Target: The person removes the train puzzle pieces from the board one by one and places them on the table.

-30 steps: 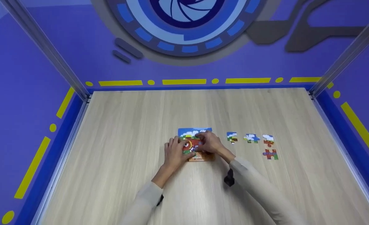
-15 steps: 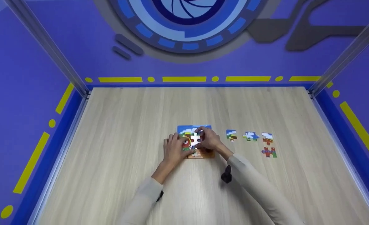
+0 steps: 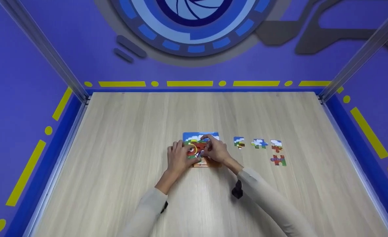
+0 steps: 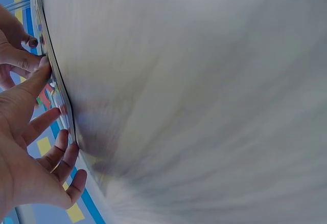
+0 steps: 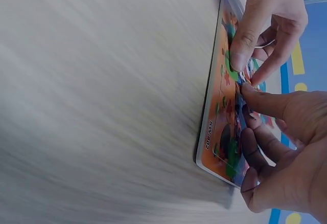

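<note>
A colourful jigsaw puzzle [image 3: 191, 135] lies on the table, with a blue sky strip at its far edge and an orange border [image 5: 210, 137] at its near edge. My left hand [image 3: 178, 158] rests on its left part, fingers spread over the edge and thumb near the front. My right hand [image 3: 217, 150] bends over the right part, its thumb and fingers pinching at a red puzzle piece [image 3: 199, 146] in the middle. In the right wrist view, the fingertips of both hands meet close to the puzzle's surface. The hands hide much of the picture and the piece's edges.
Several loose puzzle pieces lie to the right: a blue-and-green one [image 3: 239, 142], a cloud piece [image 3: 259, 143], a white-and-red one [image 3: 276, 145] and a red-and-green one [image 3: 278, 160]. Purple walls [image 3: 213, 70] enclose the wooden table [image 3: 141, 121] at the back and sides.
The middle piece shone white half a second ago and shows red again now. My right hand's fingers have shifted slightly over it. My left hand stays in place; the view drifts a little.
</note>
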{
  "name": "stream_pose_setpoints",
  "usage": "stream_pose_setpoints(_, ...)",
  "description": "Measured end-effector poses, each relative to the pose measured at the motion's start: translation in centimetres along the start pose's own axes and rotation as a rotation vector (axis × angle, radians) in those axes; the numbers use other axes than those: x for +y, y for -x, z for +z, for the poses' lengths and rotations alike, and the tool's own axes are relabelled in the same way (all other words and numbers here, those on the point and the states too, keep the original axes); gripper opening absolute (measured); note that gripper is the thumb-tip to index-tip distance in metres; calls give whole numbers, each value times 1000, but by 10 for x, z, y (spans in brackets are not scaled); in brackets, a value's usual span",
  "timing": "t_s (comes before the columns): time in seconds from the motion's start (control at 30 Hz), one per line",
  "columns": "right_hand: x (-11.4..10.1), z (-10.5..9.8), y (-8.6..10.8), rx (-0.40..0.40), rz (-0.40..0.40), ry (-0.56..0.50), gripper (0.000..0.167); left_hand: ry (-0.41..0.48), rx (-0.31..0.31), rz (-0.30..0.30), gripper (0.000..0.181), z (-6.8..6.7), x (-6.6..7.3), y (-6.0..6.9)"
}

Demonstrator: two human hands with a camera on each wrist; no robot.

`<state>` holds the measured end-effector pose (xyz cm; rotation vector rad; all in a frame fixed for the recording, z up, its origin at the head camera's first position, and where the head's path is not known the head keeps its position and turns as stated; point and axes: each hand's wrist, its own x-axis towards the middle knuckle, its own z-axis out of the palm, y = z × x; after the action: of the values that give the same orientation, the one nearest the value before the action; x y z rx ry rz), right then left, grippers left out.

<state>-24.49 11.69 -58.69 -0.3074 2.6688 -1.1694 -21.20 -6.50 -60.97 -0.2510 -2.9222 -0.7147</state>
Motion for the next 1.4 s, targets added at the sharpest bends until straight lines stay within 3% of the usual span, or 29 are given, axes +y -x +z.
stream_pose_setpoints(0.17,3,-6,3,-21,-7,-101,47,2,-1,1,57,-1,0,0)
stream_pose_setpoints(0.33,8,-11,6,-29,8,-161,34,-10,9,12,59,-1,0,0)
stream_pose_setpoints(0.5,12,-14,8,-7,18,-188,38,-3,-9,-9,59,-1,1,0)
stream_pose_setpoints(0.83,15,-24,15,8,-28,-225,39,-22,12,-4,61,-1,1,0)
stream_pose_setpoints(1.17,28,-39,29,18,35,-280,41,6,3,-5,61,0,0,2)
stream_pose_setpoints(1.4,42,-56,38,24,55,-246,42,6,10,-6,59,-1,1,2)
